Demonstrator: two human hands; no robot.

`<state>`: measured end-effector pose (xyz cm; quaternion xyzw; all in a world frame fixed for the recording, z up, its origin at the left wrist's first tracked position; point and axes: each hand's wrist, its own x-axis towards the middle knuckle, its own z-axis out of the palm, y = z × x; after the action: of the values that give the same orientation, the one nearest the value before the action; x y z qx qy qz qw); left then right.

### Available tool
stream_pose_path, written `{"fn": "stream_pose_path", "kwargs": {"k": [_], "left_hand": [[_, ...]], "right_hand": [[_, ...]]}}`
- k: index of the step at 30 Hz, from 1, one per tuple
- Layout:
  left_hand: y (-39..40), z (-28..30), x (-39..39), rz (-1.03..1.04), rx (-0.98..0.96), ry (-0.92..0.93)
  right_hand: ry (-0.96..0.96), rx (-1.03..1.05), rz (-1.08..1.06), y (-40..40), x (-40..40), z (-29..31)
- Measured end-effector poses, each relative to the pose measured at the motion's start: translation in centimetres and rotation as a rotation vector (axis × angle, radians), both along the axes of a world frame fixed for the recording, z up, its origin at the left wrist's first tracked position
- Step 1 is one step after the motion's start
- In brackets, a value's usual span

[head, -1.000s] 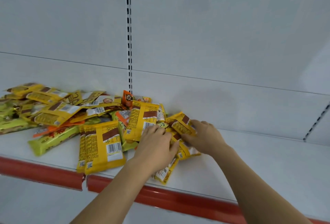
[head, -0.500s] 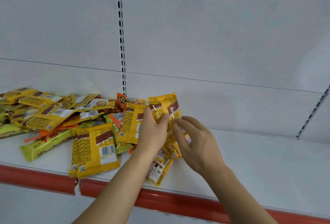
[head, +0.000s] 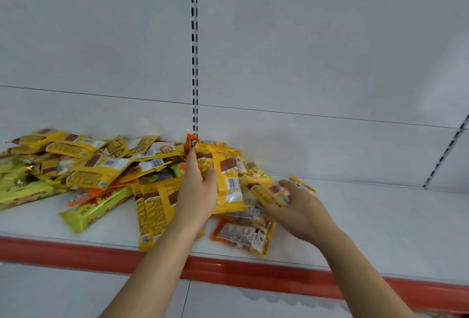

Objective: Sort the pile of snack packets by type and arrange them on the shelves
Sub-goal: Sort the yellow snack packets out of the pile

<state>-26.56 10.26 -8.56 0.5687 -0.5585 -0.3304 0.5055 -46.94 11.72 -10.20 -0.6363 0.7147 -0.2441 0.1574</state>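
White metal shelving fills the head view: a back panel with a slotted upright [head: 194, 46], and one shelf [head: 368, 229] with a red front edge [head: 253, 273].

Head view, pile: the snack packets [head: 106, 165] lie in a mixed heap on the left and middle of the shelf. Yellow packets with brown bands overlap green ones [head: 94, 210] and orange ones; nothing lies in rows. The right part of the shelf holds no sorted group.

Head view, hands: the left hand [head: 196, 196] has thumb and fingers curled round a yellow packet [head: 223, 178], held upright at the pile's right edge, just above the shelf. The right hand [head: 297, 207] pinches a smaller yellow packet [head: 269, 194] low over the shelf, fingers bent around it. An orange-edged packet [head: 242, 236] lies flat near the front edge, between the two forearms.

Judgement: sorting is at an early stage. Two yellow packets are in hand; almost the whole heap is left to separate by type and to line up.
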Motion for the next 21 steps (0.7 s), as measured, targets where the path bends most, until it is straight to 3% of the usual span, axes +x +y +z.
{"fn": "stream_pose_path", "kwargs": {"k": [5, 10, 13, 16, 21], "left_hand": [[-0.2, -1.0, 1.9, -0.027, -0.018, 0.047], [0.4, -1.3, 1.3, -0.171, 0.015, 0.276], [0.4, -1.8, 1.8, -0.174, -0.020, 0.238], [0.2, -1.7, 3.5, -0.172, -0.051, 0.221], [-0.3, -1.6, 7.0, -0.025, -0.119, 0.171]], "right_hand": [[-0.166, -0.296, -0.133, 2.3, 3.2, 1.4], [-0.021, -0.504, -0.001, 3.7, 10.3, -1.0], [-0.049, -0.512, 0.077, 4.0, 11.3, -1.5], [-0.088, -0.538, 0.023, 3.1, 10.1, -0.9], [0.083, -0.195, -0.045, -1.4, 9.4, 0.4]]}}
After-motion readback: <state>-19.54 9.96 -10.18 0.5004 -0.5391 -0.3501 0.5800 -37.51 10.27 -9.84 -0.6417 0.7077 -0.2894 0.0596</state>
